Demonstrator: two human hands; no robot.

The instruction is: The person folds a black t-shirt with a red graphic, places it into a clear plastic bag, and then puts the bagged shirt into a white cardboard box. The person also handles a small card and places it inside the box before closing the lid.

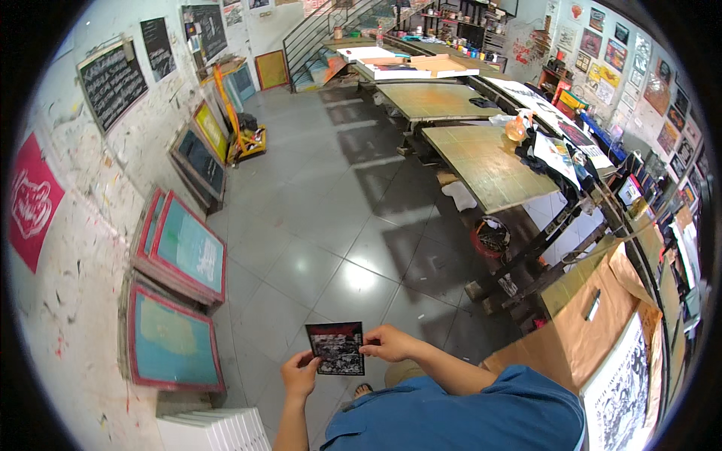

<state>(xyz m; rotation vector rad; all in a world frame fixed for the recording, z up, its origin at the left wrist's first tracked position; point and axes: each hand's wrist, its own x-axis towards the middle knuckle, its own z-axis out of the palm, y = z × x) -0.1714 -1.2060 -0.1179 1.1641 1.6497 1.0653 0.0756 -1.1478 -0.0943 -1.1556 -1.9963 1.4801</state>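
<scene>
A small square printed card (336, 350), dark with a red band near its top and a black-and-white picture below, is held up in front of my body. My left hand (299, 375) pinches its lower left edge, thumb on the face toward me. At the right edge, my right hand (388, 344) grips it between thumb and fingers. Whether it is a single sheet or a thin sleeve I cannot tell.
Red-framed printing screens (174, 342) lean on the left wall, near white panels (214, 430). Along the right run wooden printing boards (481, 169), with a brown-paper-covered table (560, 331) close by. A bucket (490, 235) stands on the tiled floor (316, 218). Stairs (320, 68) rise at the back.
</scene>
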